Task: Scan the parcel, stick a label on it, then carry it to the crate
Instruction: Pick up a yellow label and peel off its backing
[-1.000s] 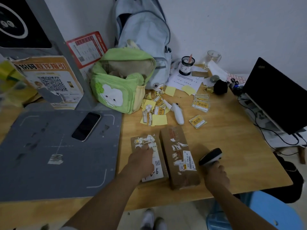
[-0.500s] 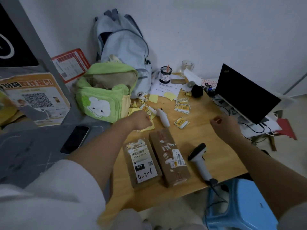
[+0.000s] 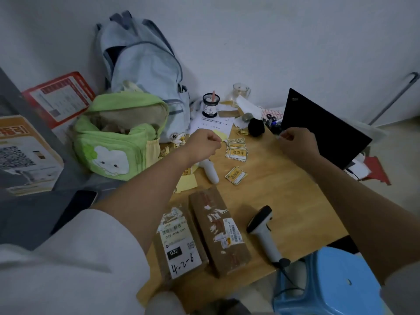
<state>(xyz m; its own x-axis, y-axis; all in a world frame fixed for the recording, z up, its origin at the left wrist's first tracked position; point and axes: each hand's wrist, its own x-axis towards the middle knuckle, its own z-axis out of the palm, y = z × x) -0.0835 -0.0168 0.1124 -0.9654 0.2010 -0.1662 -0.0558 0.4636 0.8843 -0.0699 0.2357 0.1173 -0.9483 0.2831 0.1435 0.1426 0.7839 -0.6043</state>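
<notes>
- While raised over the worktop (image 3: 284,189), left hand (image 3: 202,147) is fisted beside the green bag (image 3: 118,144); contents indiscernible.
- Two parcels (image 3: 218,230) lie side by side near the front edge, long axes running front-to-back.
- Scanner (image 3: 261,228) lies just right.
- Right hand (image 3: 297,147) pinches closed; contents indiscernible.

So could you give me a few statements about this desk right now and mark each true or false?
1. The scanner lies on the table. True.
2. The left hand holds the scanner. False: it is fisted up by the yellow labels.
3. Two parcels lie side by side. True.
4. The laptop lies flat and closed. False: its lid stands up.
5. The right hand rests on a parcel. False: it is raised near the laptop.
</notes>
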